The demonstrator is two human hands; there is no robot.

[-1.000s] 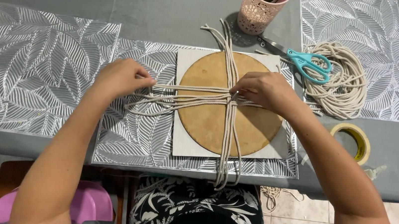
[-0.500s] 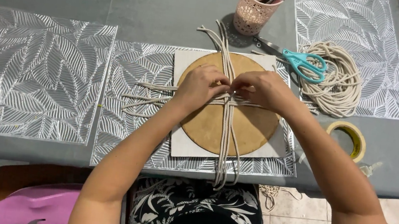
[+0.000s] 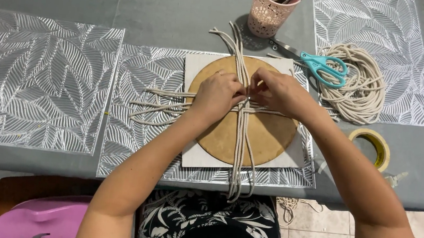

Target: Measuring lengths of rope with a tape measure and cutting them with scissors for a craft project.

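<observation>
Both hands are meeting at the centre: left hand and right hand are pinching the crossed cream cotton cords, pinning them flat on the round brown wooden board so the crossing stays put.

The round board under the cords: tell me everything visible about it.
The round board is a flat tan disc that looks like pressed wood or cork. It lies on a white square sheet, which sits on a silver leaf-patterned placemat. Cream cords cross over its middle, one bundle running lengthwise, another sideways. The left hand and right hand rest on its upper half, pinching the cords at the crossing.
</observation>
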